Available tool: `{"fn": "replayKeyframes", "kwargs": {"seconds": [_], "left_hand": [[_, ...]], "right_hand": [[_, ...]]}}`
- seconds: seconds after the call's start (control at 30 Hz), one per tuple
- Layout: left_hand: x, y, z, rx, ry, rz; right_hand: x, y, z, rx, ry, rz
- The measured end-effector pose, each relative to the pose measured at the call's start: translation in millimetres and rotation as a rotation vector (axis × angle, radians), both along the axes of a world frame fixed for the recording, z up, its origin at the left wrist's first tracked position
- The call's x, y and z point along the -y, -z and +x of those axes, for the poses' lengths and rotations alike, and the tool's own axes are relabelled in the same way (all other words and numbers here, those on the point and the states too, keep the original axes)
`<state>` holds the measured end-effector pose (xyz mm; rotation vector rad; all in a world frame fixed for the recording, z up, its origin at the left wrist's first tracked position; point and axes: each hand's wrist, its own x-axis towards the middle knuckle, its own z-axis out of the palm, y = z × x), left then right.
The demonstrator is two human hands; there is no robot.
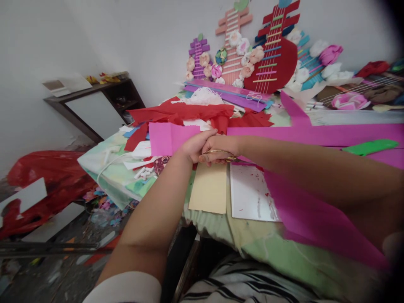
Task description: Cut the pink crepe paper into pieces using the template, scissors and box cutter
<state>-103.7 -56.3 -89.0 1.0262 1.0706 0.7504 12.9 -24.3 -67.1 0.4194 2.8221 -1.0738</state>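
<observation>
My right hand point(222, 146) is closed around a pair of gold-handled scissors point(232, 159), its fingers at the handle loops; the blades point right, partly under my forearm. My left hand point(196, 145) meets it from the left, fingers curled against the right hand, and whatever it may hold is hidden. Just beside the left wrist lies a creased pink paper square point(168, 138). Below the hands are a cream rectangular card point(208, 191) and a white board point(251, 195) dotted with red scraps. A long pink sheet point(311, 210) passes under my right forearm and hangs toward the table's front.
Red paper point(186, 112) is heaped behind the hands. A green cutter point(370, 147) rests on pink paper at right. Decorated paper instruments, including a red one point(279, 63), lean on the wall. A dark cabinet point(104, 103) and floor scraps are at left.
</observation>
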Motion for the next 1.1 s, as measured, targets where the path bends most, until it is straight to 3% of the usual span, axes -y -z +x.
{"fn": "replayKeyframes", "kwargs": {"seconds": [0.27,0.6,0.8,1.1], "left_hand": [[-4.5,4.1,0.1,0.075,0.049,-0.001],[-1.6,0.7,-0.6,0.037,0.093,-0.017],[-5.9,5.5,-1.4,0.061,0.061,0.012],[-8.2,8.7,-4.3,0.055,0.091,0.019]], "right_hand": [[4.6,-2.3,3.6,-0.032,0.105,-0.223],[-1.8,-0.9,6.8,0.020,0.007,-0.105],[7.4,-8.7,8.8,-0.003,0.123,-0.203],[5.3,-10.7,8.7,0.021,0.092,-0.213]]}}
